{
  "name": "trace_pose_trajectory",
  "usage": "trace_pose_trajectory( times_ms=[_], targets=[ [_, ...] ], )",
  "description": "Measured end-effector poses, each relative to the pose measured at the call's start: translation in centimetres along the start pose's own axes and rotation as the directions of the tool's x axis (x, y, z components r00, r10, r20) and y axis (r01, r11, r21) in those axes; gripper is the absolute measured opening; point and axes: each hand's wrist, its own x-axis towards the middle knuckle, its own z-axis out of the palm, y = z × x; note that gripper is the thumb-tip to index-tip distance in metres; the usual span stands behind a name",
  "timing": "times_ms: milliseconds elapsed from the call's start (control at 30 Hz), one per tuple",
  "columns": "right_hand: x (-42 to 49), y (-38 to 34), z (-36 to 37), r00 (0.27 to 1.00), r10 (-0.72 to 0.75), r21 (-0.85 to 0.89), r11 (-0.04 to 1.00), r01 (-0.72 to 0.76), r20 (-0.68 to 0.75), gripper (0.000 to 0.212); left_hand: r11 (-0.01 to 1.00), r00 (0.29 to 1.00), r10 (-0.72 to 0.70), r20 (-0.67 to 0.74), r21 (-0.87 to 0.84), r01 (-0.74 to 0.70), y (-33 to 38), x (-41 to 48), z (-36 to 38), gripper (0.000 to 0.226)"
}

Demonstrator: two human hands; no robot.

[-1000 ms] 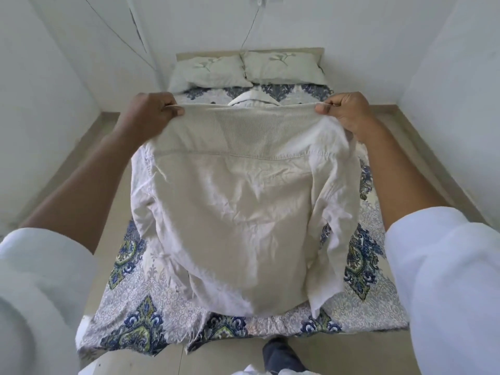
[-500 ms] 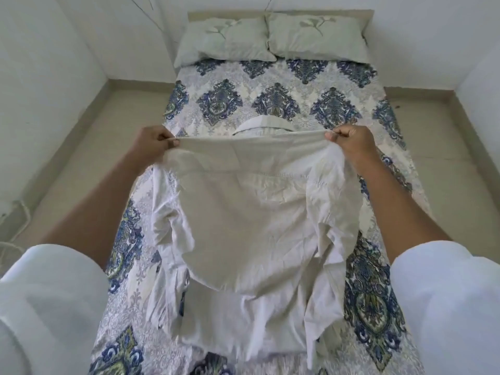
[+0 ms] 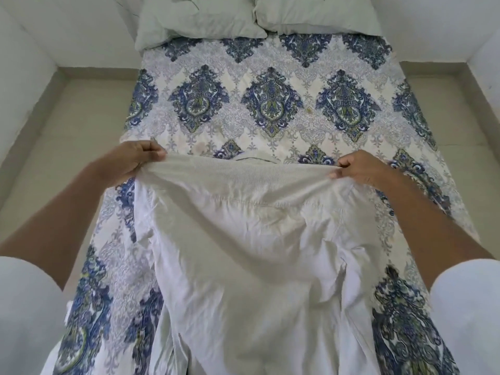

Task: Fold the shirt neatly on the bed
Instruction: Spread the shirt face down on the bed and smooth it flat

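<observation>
Lowered since earlier: shirt (image 3: 249,253) now draped back-up over near end of bed (image 3: 270,104). Left hand (image 3: 132,158), right hand (image 3: 357,167) each pinch one shoulder. Best keep shoulders taut, level; lay flat before release.

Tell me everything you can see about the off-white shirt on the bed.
The off-white woven shirt looks like light cotton and is heavily creased. It lies back-up, lengthwise on the blue-patterned bedspread. Its collar just peeks past the far edge, and a yoke seam runs across below the shoulders. The left hand and right hand pinch the two shoulder corners, pulling that edge taut between them. Fabric bunches along both sides, and the hem runs out of view at the bottom.
</observation>
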Motion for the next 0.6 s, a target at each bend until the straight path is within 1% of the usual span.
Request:
trace_pose_trajectory(
  times_ms=[67,100,133,167,200,267,300,333,400,500,533,567,600],
  targets=[
    [2.7,0.7,0.8,0.995,0.002,0.129,0.992,0.011,-0.1,0.027,0.995,0.995,-0.058,0.085,0.083,0.051,-1.2,2.3,-0.5,0.065],
    [3.9,0.9,1.3,0.993,0.005,0.199,0.98,0.019,-0.118,0.026,0.993,0.991,-0.089,0.1,0.09,0.08,-1.8,3.4,-0.5,0.085],
    [4.8,1.1,1.9,0.992,0.003,0.254,0.967,0.029,-0.126,0.024,0.992,0.988,-0.103,0.111,0.089,0.093,-2.4,4.3,-0.5,0.092],
    [5.9,1.3,2.5,0.992,0.0,0.297,0.954,0.038,-0.127,0.022,0.992,0.985,-0.103,0.137,0.086,0.092,-3.0,5.3,-0.3,0.089],
    [6.9,1.4,3.1,0.992,0.001,0.333,0.942,0.043,-0.13,0.021,0.992,0.981,-0.098,0.169,0.096,0.083,-3.5,6.2,-0.1,0.077],
    [9.0,2.0,4.5,0.987,0.016,0.395,0.917,0.048,-0.157,0.03,0.991,0.973,-0.09,0.21,0.119,0.066,-4.1,7.4,1.2,0.036],
    [9.8,2.3,5.1,0.983,0.033,0.417,0.908,0.046,-0.181,0.033,0.989,0.974,-0.091,0.205,0.136,0.064,-4.4,7.9,1.8,0.025],
    [10.7,2.7,5.8,0.978,0.054,0.432,0.901,0.039,-0.2,0.032,0.986,0.977,-0.1,0.187,0.151,0.072,-4.7,8.7,2.3,0.023],
    [12.4,3.8,7.1,0.972,0.083,0.439,0.898,0.023,-0.221,0.017,0.986,0.974,-0.136,0.181,0.117,0.116,-5.2,10.2,3.3,0.018],
    [14.2,5.1,8.4,0.966,0.14,0.473,0.881,-0.021,-0.217,0.007,0.968,0.962,-0.237,0.137,-0.046,0.245,-5.9,12.4,4.2,0.032],
    [14.5,5.5,8.6,0.965,0.161,0.48,0.876,-0.043,-0.208,0.002,0.955,0.952,-0.283,0.114,-0.064,0.291,-6.1,13.2,4.4,0.033],
    [14.7,5.7,8.7,0.965,0.177,0.468,0.881,-0.068,-0.194,0.009,0.942,0.941,-0.324,0.102,-0.054,0.33,-6.2,13.8,4.7,0.031],
    [14.9,6.0,8.8,0.964,0.191,0.436,0.895,-0.094,-0.185,0.02,0.933,0.928,-0.355,0.109,-0.025,0.36,-6.3,14.4,4.8,0.026]
  ],
)
